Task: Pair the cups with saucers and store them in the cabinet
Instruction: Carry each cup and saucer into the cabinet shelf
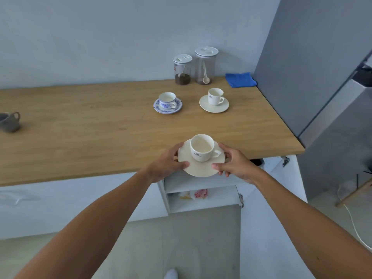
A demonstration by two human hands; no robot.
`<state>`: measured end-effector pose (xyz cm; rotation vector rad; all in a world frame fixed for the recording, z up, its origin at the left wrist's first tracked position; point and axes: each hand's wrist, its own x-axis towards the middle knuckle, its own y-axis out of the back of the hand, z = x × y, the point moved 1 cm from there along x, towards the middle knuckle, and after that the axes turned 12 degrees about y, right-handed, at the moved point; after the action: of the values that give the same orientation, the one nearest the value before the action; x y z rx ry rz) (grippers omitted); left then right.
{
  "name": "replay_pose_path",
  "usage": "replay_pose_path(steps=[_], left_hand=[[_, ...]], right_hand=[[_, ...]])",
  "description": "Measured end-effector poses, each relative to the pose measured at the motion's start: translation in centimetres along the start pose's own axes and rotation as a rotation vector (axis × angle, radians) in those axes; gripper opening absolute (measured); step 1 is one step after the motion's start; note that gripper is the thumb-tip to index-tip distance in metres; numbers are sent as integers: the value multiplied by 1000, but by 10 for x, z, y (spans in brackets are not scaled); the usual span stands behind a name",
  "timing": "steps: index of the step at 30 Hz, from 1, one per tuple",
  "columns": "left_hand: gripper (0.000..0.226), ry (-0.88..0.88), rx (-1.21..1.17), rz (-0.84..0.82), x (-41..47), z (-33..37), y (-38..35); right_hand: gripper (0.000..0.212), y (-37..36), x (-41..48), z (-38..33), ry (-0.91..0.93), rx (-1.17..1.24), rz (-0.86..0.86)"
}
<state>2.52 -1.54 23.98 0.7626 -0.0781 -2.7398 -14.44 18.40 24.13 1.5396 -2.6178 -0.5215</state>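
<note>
While the cup (pixel 202 148) sits upright, both hands' fingers (pixel 182 164) close on its saucer (pixel 201 168) rim.

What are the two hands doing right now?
Left hand: closed on the cream saucer rim, white cup on top.
Right hand: closed on the same saucer's other side.

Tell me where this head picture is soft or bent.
Head view: the grey mug at the left edge is blurred; the countertop edge bows from wide-angle distortion; the cream cup held between left hand and right hand is sharp; lighting is even and soft.
</note>
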Motion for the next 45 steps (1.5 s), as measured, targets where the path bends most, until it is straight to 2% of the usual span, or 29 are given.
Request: replay_pose_path(steps=[10,20,30,38,45], left_hand=[[74,29,-8,-53,-67,-42,-78],[66,14,25,-49,-43,-119,-90],[81,104,42,26,79,-203,-74],[81,31,92,96,233,-243,-51],[86,-42,201,154,328,-249,-29]], right_hand=[[101,-6,-107,26,-26,10,-21],[99,-47,-110,106,-74,39,-32],[97,-68,-29,219,-66,27,-2],[89,-42,92,320,48,-25,-17],[87,-21,177,368,126,-77,-15]])
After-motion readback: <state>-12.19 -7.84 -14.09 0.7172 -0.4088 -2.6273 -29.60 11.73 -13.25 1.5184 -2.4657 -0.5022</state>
